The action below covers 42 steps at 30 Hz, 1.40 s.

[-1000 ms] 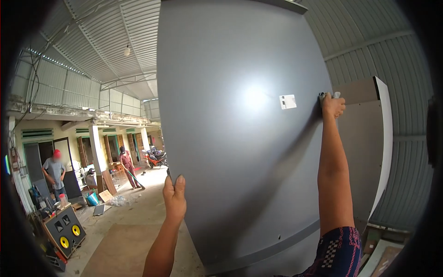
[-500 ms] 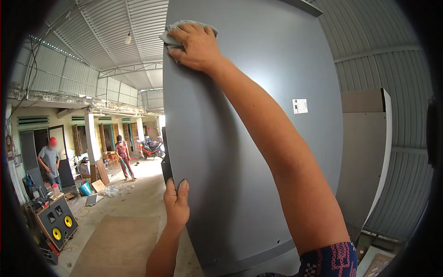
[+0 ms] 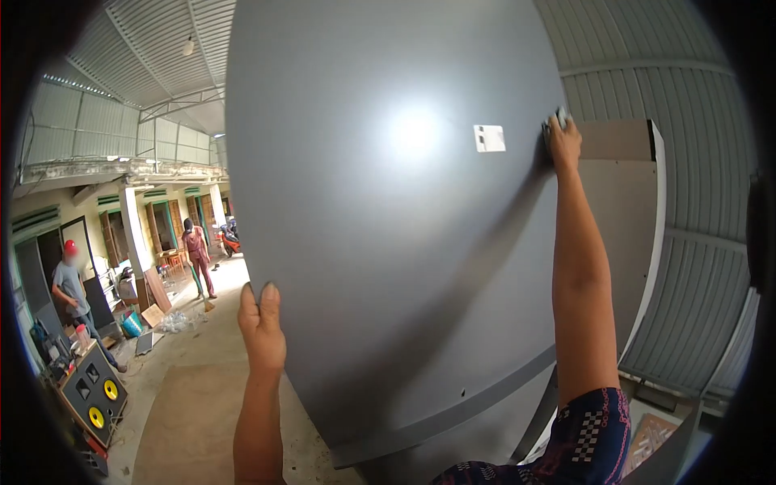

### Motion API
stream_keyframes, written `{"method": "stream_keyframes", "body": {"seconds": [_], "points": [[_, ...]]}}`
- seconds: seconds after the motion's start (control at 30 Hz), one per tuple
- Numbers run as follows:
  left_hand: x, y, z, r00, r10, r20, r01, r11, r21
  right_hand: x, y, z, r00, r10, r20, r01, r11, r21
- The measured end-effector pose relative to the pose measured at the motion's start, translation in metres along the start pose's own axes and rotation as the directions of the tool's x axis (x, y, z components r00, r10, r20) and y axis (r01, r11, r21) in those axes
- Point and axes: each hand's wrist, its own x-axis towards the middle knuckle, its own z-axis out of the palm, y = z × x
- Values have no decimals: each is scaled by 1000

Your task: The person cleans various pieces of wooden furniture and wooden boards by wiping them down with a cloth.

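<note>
A tall, smooth grey panel (image 3: 364, 267) fills the middle of the view, with a white label (image 3: 490, 138) on its upper right part. My left hand (image 3: 263, 327) grips the panel's left edge, thumb on the front; its other fingers are mostly hidden behind the edge. At the far right edge of the panel, level with the label, my right hand (image 3: 567, 145) is closed on a grey cloth (image 3: 561, 119). Only a little of the cloth shows. My right arm is stretched out and casts a long shadow across the grey surface.
Behind the right edge stands another tall board-like unit (image 3: 614, 194) before a corrugated metal wall (image 3: 687, 194). At left are a large speaker (image 3: 95, 394) with yellow cones, a brown floor sheet (image 3: 182, 420), a person in a red cap (image 3: 73, 279) and another holding a broom (image 3: 196, 250).
My right hand has swept the cloth from the panel's upper left corner across to its right edge. My left hand keeps its hold on the left edge. The view has turned slightly right.
</note>
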Motion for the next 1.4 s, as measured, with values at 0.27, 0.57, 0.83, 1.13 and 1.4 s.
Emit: {"method": "stream_keyframes", "body": {"seconds": [0.27,0.57,0.83,1.13,1.4], "points": [[0,-4,-3,999,7,47,-4,998,-59,-90,-53,-57,943,329,-54,-324,942,86],[-1,-5,-6,999,-25,43,29,996,-84,-254,-281,-92,579,-800,-157,730,424,536],[0,-1,-6,1000,5,21,-4,996,-84,-232,-183,-96,644,-762,-63,670,523,527],[1,-7,-5,1000,-15,28,16,998,-57,-162,56,-90,850,527,14,-527,849,26],[1,-3,-3,999,40,31,-37,996,-86,-55,-74,-39,982,188,-19,-171,925,341]]}}
